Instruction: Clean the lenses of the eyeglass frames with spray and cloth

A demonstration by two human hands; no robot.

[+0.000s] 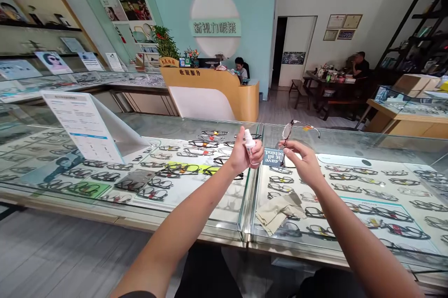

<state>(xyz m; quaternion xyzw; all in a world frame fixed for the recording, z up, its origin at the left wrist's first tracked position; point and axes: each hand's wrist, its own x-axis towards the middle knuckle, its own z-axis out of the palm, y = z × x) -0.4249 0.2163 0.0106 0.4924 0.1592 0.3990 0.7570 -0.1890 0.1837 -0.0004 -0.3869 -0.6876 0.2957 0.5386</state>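
Observation:
My left hand (244,154) is closed around a small white spray bottle (249,145), held upright with its nozzle toward the right. My right hand (304,157) pinches a pair of thin-framed glasses (297,128) by the lower part of the frame, holding them up over the glass counter (217,216). The two hands are close together above the seam between two display cases. A beige cleaning cloth (278,210) lies crumpled on the glass just below my right forearm.
Many eyeglass frames fill the display cases under the glass. A slanted white sign stand (87,125) sits on the counter at left. A small blue card (273,157) lies by my hands. A person sits behind the yellow reception desk (213,90); another sits at a table (332,84) at the back right.

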